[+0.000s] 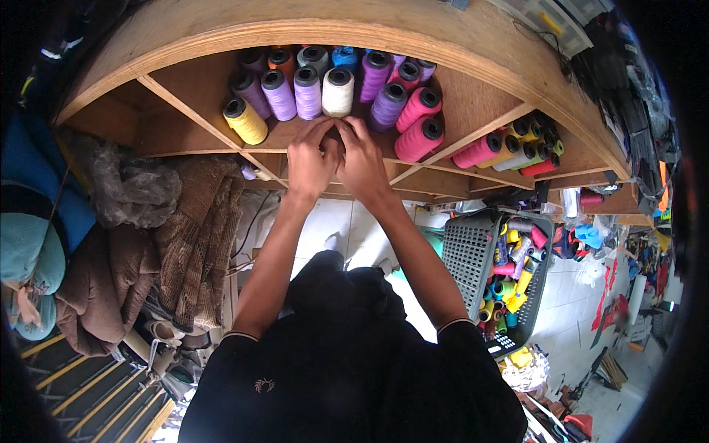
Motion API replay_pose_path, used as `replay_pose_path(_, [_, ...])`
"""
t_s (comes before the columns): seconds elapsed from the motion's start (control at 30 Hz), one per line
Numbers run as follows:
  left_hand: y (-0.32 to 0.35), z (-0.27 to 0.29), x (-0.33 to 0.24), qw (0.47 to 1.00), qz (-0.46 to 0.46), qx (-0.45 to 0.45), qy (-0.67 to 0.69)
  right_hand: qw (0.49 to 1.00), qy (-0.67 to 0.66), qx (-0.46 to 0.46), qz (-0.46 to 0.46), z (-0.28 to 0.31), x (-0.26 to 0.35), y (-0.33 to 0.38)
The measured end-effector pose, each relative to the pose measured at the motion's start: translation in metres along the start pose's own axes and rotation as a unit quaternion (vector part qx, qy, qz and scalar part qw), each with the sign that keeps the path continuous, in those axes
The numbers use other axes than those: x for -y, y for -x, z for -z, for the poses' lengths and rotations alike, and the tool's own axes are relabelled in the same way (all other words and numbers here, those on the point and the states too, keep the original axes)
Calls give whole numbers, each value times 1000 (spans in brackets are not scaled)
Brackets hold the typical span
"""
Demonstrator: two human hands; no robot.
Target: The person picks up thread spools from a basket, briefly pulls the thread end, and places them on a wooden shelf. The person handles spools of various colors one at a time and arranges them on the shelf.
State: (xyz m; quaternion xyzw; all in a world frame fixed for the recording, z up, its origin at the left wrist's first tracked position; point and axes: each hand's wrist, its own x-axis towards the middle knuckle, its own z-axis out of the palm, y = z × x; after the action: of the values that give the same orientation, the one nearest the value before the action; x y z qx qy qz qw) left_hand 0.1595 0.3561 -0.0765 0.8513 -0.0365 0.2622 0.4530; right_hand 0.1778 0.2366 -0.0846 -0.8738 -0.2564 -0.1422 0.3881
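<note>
In the head view, the white spool stands upright at the front of a row in the wooden shelf, just beyond both hands. The left hand and the right hand come together on the near side of the white spool, fingers curled and fingertips close to its base; whether they pinch anything or touch it cannot be told. Just left of the white spool stands a lilac spool; farther left, a yellow spool. To its right are a purple spool and, farther right, a pink spool.
</note>
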Motion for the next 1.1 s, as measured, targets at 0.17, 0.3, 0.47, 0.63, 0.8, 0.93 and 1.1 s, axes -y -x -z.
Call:
replay_pose_path(0.17, [10, 4, -6, 998, -4, -70, -1, 999, -1, -15, 36, 7, 1, 2])
replay_pose_path(0.3, [35, 12, -14, 995, 20, -97, -11, 1000, 4, -10, 29, 5, 2, -3])
replay_pose_path(0.47, [88, 24, -15, 994, 83, -27, 66, 1000, -23, -11, 17, 24, 20, 5])
replay_pose_path(0.63, [94, 60, -70, 871, 219, 187, 397, 985, -144, 2, -95, 52, 22, 87])
replay_pose_path(0.8, [76, 87, -166, 527, 33, 401, 748, 957, -81, 172, -217, 39, -37, 232])
replay_pose_path(0.93, [28, 58, -247, 302, -77, 503, 806, 922, -53, 194, -330, 60, -47, 317])
replay_pose_path(1.1, [36, 40, -314, 319, 18, 468, 824, 910, -68, 84, -401, 101, -42, 344])
